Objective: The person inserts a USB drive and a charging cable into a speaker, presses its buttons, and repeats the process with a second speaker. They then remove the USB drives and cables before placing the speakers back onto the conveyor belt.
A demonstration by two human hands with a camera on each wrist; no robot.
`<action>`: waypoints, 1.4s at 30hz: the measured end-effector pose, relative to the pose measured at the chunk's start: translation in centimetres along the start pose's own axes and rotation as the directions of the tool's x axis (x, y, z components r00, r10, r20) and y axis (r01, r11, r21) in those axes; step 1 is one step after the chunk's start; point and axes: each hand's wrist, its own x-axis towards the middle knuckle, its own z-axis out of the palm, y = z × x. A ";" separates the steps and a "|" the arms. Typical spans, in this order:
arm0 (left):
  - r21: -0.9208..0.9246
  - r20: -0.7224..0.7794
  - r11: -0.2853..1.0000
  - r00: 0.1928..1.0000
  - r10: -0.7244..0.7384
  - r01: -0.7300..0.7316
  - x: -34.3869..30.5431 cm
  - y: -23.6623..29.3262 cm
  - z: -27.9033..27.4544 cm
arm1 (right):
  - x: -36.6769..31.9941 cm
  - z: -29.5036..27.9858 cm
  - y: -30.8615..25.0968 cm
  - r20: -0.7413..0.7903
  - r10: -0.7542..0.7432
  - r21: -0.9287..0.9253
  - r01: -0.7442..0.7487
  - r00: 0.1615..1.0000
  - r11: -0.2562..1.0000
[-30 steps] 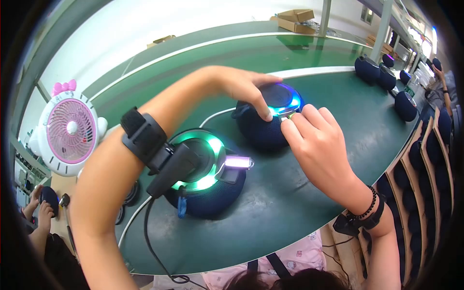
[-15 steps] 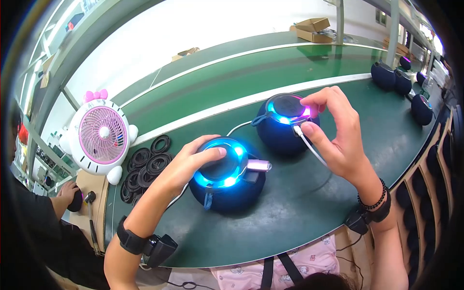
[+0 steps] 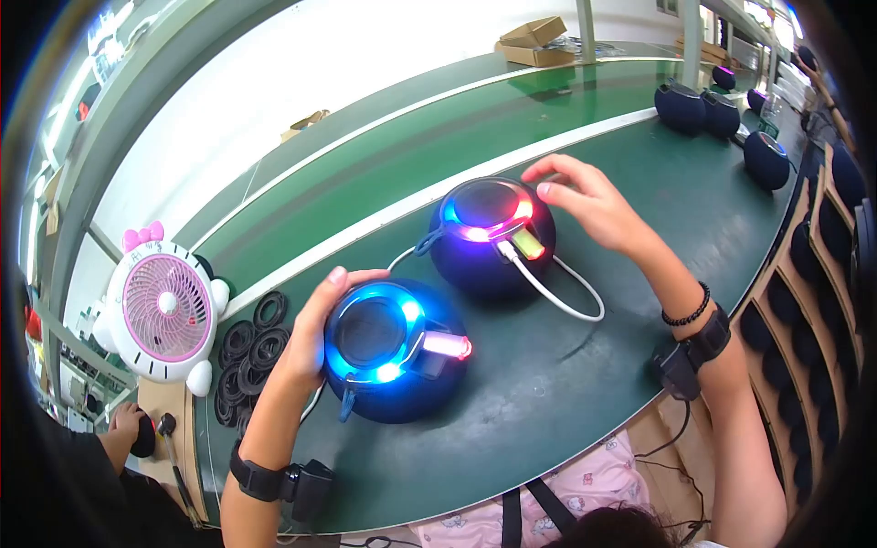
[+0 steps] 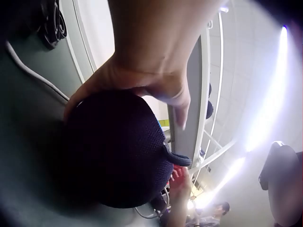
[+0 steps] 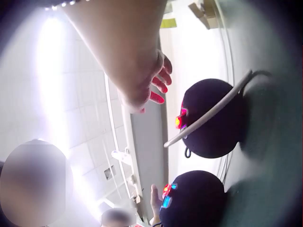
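Note:
Two round dark blue speakers with lit rings stand on the green table. My left hand (image 3: 315,324) rests along the left side of the near speaker (image 3: 411,397), its thumb raised off the top in the left wrist view. A pink USB stick (image 3: 446,344) sticks out of that speaker's port. Just right of the far speaker (image 3: 489,274), my right hand (image 3: 589,201) hovers with relaxed fingers and holds nothing. A yellow-green USB stick (image 3: 527,243) and a white cable (image 3: 548,297) are plugged side by side into the far speaker.
Left of the speakers lie several black rings (image 3: 251,356) beside a pink-and-white fan (image 3: 167,306). More speakers (image 3: 766,162) stand at the far right, near a rack of speakers (image 3: 799,320). Another person's arm (image 3: 117,443) is at the lower left.
The right hand has let go of the far speaker's plug area and drawn back to the right. The left hand has gone from the far speaker to the near one, its thumb now off the top.

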 end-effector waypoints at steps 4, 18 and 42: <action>0.236 0.043 0.972 0.999 -0.022 0.011 1.6 2.6 -0.6 | -1.4 -0.4 -2.7 -0.102 -0.151 -0.305 0.113 0.983 0.946; 0.830 0.170 0.463 0.933 0.317 -0.309 -2.7 3.0 3.5 | -6.1 8.3 -10.1 0.330 -0.163 -0.558 0.331 0.930 0.761; 0.302 -0.149 0.934 0.958 0.247 -0.193 -2.2 -0.8 1.6 | -9.0 11.7 -8.4 0.345 0.407 0.599 -0.533 0.846 0.598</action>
